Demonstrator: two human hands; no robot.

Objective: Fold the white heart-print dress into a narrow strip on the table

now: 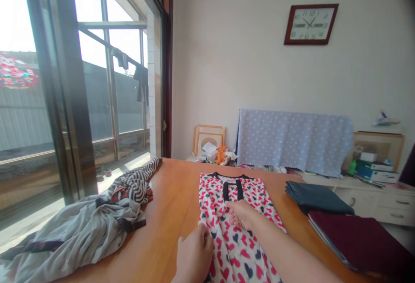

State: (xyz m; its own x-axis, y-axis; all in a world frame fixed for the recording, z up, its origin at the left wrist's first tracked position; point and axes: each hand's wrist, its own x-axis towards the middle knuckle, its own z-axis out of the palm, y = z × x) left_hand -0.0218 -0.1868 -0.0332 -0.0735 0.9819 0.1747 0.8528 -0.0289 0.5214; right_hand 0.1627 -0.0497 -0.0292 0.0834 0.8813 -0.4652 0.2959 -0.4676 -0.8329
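Shirt (231, 246): where is it on your feed?

– Spread on the table (171, 213) in front of me, neckline at the far end.

– And the grip?

– I see the left hand (195, 250) with its fingers curled at the shirt's left edge; whether it pinches fabric, I can't tell. The right hand (240, 214) lies farther up, fingers bent against the front, and I can't tell if it grasps any either.

– What lies around them?

– Crumpled clothes (87, 226) on my left; on my right, a maroon bundle (363, 239) and, just beyond, a dark one (317, 196).

– Farther off?

– A dotted blue cover (295, 140), then the wall (227, 58) with its clock (311, 25).
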